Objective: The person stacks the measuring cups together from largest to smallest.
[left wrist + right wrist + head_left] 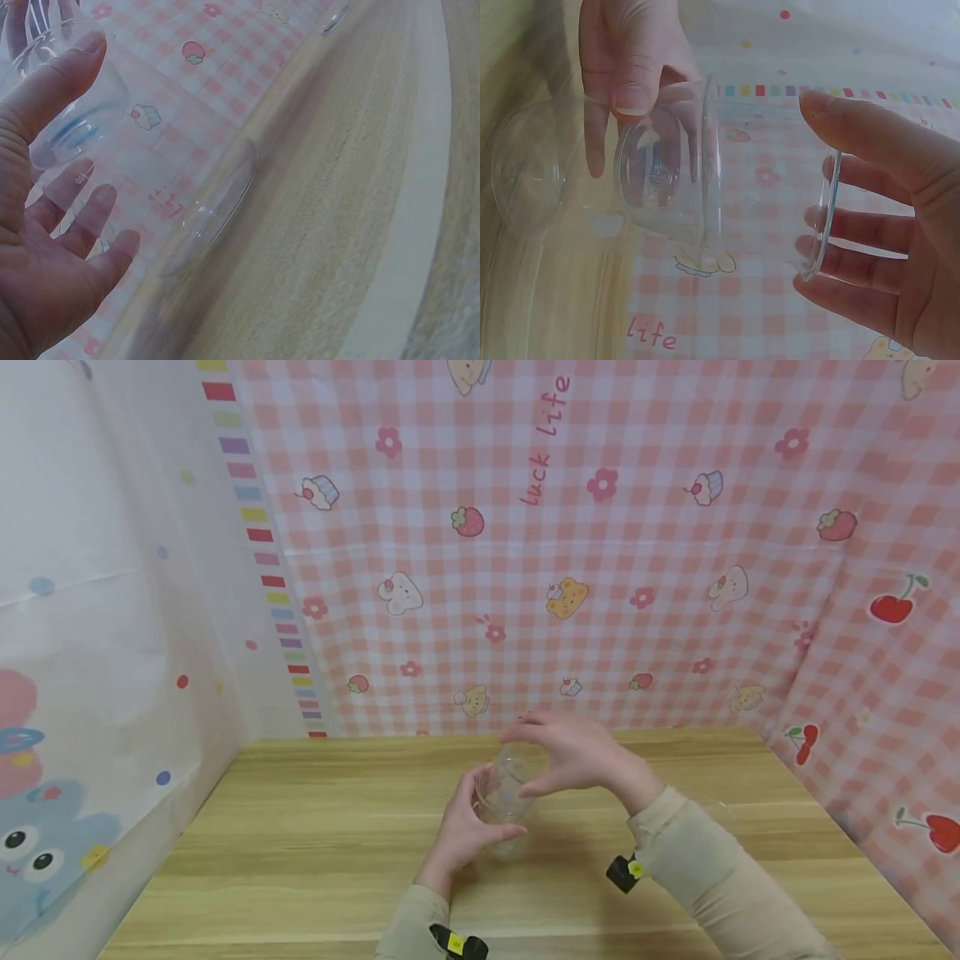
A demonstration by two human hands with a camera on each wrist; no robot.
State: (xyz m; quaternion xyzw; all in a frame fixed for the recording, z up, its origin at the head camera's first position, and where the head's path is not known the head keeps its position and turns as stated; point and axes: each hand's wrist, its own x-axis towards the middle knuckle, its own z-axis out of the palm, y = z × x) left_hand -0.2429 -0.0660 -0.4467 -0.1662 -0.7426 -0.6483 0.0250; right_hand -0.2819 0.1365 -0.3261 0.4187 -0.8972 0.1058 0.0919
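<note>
Occupying mid-table (315,827), toward the far side: clear beaker (169,161), left hand (463,828) curled round it; clear cup (769,199) within its mouth, right hand (576,753) gripping the cup's rim. Probably light, stiff, slippery, perhaps breakable; best held round the walls.

- Lower vessel (172,161): clear, colourless, round-walled, with a rimmed mouth, a flat-looking round base and pale printed marks on the wall; figures too faint to read surely.
- Pose: roughly upright, mouth up, above the wooden worktop (315,827), about midway between its left and right edges, back from the near edge. Base contact not certain.
- Upper vessel (772,187): clear, slightly tapered, rim wider than the bottom; bluish tint at the bottom in the left wrist view.
- Pose: rim up, roughly in line with the lower vessel.
- Relation: upper vessel partly nested; its bottom sits inside the lower mouth, its rim well above. Wall contact cannot be told.
</note>
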